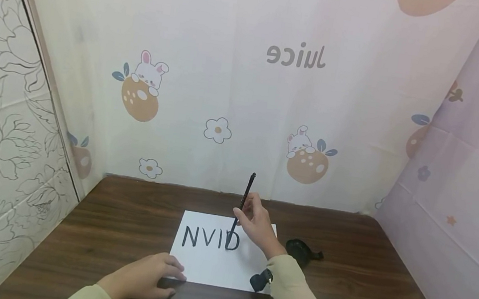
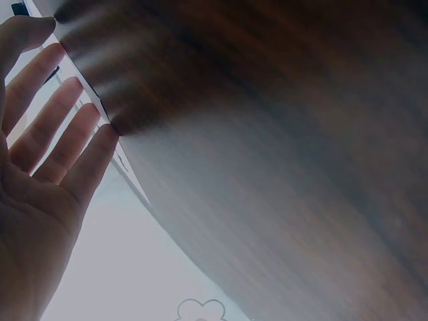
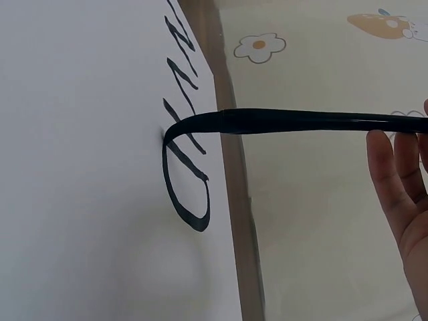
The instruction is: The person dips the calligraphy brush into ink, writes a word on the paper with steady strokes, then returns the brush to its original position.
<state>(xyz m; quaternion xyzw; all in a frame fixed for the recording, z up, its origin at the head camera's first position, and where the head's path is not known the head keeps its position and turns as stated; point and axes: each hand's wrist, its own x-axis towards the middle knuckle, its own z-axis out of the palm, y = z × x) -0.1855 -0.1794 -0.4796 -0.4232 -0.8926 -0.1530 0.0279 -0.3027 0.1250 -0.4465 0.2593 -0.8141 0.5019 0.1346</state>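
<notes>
A white sheet of paper point(image 1: 214, 270) lies on the dark wooden table, with the black letters N, V, I and D painted across its upper half. My right hand point(image 1: 259, 223) pinches a black ink brush point(image 1: 244, 198) by its handle, upright and leaning slightly. In the right wrist view the bent, inky tip of the brush point(image 3: 194, 124) presses on the paper where the D's strokes point(image 3: 195, 224) meet. Fingers spread, my left hand point(image 1: 145, 276) rests at the sheet's lower left corner; the left wrist view has its fingertips point(image 2: 107, 134) along the paper's edge.
A small black dish with a short handle point(image 1: 299, 251) stands right of the paper, beside my right forearm. A black wrist camera point(image 1: 260, 279) hangs over the sheet's lower right corner. Printed curtains point(image 1: 246, 95) enclose the table point(image 1: 121, 220) at the back and sides.
</notes>
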